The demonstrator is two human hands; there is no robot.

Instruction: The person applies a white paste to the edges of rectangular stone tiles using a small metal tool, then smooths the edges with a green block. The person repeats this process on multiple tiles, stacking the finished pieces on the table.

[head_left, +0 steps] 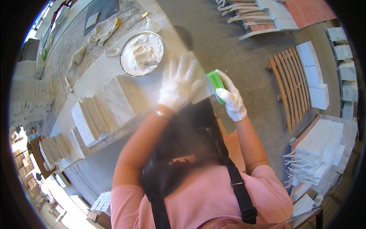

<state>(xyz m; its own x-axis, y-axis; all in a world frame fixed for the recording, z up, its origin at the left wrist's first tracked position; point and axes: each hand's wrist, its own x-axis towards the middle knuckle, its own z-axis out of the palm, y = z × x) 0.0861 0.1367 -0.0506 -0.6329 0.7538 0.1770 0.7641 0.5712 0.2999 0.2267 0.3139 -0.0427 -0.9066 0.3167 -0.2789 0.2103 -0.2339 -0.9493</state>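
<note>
My left hand (178, 82), in a white knit glove, is slightly smeared by motion. Its fingers are spread out flat over a pale marble tile (202, 89) at the corner of the bench. In my right hand (231, 98), gloved alike, is a green hand block (216, 84), held between thumb and fingers just past the tile's right edge. Whether the block touches the tile I cannot tell. Beyond my left hand stands a round metal-rimmed bowl (121, 57) of white paste or powder (138, 51).
Marble tiles (118, 97) stand on edge along the bench, with more stacks (88, 120) to the left. Crumpled gloves (103, 31) and a small white bottle (153, 25) lie farther back. On the floor at right are a wooden pallet (291, 86) and stacked tiles (318, 141).
</note>
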